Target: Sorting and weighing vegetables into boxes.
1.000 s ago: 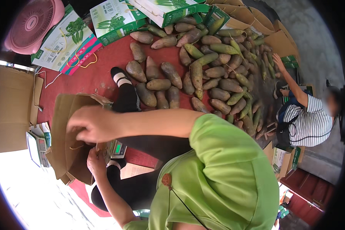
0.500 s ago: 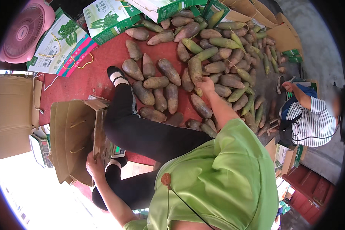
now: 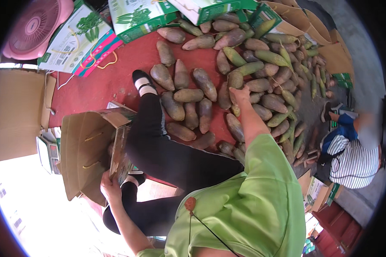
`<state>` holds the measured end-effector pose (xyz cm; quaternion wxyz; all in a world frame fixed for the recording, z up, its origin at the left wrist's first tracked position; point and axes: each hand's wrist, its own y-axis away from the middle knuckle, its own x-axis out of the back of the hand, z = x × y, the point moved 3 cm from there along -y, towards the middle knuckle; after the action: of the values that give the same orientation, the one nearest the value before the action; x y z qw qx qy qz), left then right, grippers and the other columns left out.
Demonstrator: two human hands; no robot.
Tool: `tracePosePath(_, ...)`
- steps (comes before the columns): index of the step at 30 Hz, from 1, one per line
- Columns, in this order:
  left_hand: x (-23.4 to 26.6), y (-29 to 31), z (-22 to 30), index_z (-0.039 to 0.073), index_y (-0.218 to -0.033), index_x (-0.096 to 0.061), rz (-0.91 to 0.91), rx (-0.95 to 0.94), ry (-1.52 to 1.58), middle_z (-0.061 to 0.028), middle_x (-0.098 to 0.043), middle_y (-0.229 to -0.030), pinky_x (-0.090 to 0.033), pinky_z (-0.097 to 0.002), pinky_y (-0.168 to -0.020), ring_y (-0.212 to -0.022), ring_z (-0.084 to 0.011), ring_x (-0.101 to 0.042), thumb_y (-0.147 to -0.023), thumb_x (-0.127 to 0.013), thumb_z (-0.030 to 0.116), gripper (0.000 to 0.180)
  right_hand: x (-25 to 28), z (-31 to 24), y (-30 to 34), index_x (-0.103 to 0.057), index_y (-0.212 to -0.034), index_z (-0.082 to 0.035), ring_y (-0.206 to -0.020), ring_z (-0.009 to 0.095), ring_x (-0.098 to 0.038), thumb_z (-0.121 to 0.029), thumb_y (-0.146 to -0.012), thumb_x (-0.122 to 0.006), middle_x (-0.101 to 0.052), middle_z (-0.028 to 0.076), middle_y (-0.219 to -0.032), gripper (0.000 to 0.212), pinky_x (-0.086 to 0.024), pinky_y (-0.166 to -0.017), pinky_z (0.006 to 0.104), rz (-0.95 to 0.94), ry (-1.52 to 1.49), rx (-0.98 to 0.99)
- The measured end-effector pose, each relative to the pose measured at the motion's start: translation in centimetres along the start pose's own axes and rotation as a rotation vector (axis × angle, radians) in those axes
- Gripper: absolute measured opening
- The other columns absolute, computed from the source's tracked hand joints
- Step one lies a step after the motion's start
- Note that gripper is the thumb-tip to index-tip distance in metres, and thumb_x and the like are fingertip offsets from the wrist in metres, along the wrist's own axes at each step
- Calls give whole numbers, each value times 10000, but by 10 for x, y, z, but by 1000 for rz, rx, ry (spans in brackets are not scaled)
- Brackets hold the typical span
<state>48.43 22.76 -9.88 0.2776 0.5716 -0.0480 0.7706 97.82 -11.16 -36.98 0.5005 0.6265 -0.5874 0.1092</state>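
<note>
A brownish-green radish [image 3: 234, 80] stands out at the edge of the radish pile, and my right hand [image 3: 241, 94] is closed around its near end. Many other radishes, purple-brown and green, lie around that hand. To the left, an open cardboard carton [image 3: 82, 147] with yellow cord handles leans beside my legs. My left hand [image 3: 110, 185] grips the near edge of its side flap. Something rounded shows faintly inside the carton, too shaded to make out. Fingertips of both hands are partly hidden.
Printed green-and-white gift boxes [image 3: 137, 17] and a pink fan [image 3: 36, 28] stand at the far left. A digital scale [image 3: 48, 153] sits left of the carton. On the right, a person in a striped shirt [image 3: 354, 165] bends beside more cartons [image 3: 315, 188]. Red matting [image 3: 128, 55] covers the floor.
My view has shifted, so the scene sits further right. My right hand stays on the radish and my left on the carton. The person at right has bent lower.
</note>
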Motion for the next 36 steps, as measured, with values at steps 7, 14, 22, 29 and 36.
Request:
tracePosePath(7, -5, -13, 23, 55, -974, -624, 17, -63, 14, -132, -612, -902, -481, -396, -736, -848, -343, -598, -730, -561, 13, 256, -9, 43, -71, -424, -1228, 34, -1008, 322, -550, -263, -565, -838, -549, 197, -1148, 836, -458, -868, 395, 93, -116, 102)
tracePosePath(14, 11, -2, 23, 97, -972, -649, 56, -43, -18, -92, -619, -898, -477, -387, -739, -880, -305, -592, -783, -574, 90, 203, 0, 0, -8, -471, -1203, 36, -968, 259, -575, -176, -612, -817, -571, 134, -1111, 717, -478, -793, 387, -307, -410, -71)
tracePosePath(22, 9, 1, 19, 140, -976, -653, 36, -37, -64, -65, -619, -888, -491, -388, -744, -891, -279, -595, -775, -561, 77, 231, 16, -102, 95, -471, -1243, 2, -993, 222, -564, -125, -656, -766, -572, 111, -1119, 669, -433, -885, 339, -756, -377, 286)
tracePosePath(29, 6, 3, 17, 140, -947, -646, 70, -80, -83, -63, -619, -861, -496, -393, -723, -871, -269, -604, -785, -561, 95, 189, 45, -270, 266, -433, -1280, 28, -1113, 207, -509, -131, -573, -777, -541, 113, -1196, 802, -387, -966, 322, -984, -131, 974)
tracePosePath(36, 2, 7, 8, 110, -918, -623, 83, -74, -146, -81, -612, -872, -494, -396, -728, -863, -280, -604, -775, -564, 94, 156, -1, -344, 429, -517, -1185, 7, -1021, 217, -578, -175, -540, -786, -597, 134, -1103, 722, -447, -894, 328, -1156, 281, 1532)
